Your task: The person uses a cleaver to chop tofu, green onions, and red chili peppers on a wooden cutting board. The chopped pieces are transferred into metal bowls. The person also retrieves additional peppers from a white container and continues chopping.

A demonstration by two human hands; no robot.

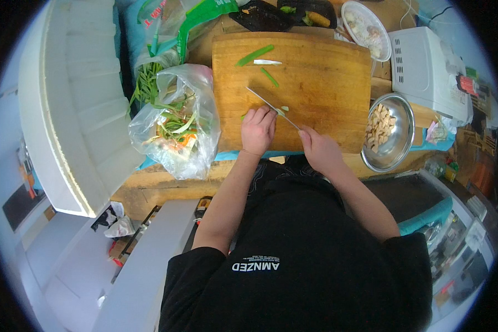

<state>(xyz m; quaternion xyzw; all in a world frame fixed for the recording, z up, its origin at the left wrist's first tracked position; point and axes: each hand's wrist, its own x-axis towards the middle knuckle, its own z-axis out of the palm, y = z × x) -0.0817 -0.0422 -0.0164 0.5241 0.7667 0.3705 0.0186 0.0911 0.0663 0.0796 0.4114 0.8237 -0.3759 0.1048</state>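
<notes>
My right hand grips a kitchen knife by its handle, the blade slanting up and left across a wooden cutting board. Beside the blade, the fingers of my left hand are curled down onto a stalk, mostly hidden; a bit of green shows at their left. Just right of the blade lies a small pale slice. Farther up the board are a thick green stalk piece, a white strip and a thinner green piece.
Left of the board, a clear plastic bag holds vegetable scraps, with leafy greens behind it. A steel bowl of pale cubes stands at the right. Beyond are black trays, an oval plastic container and a white appliance.
</notes>
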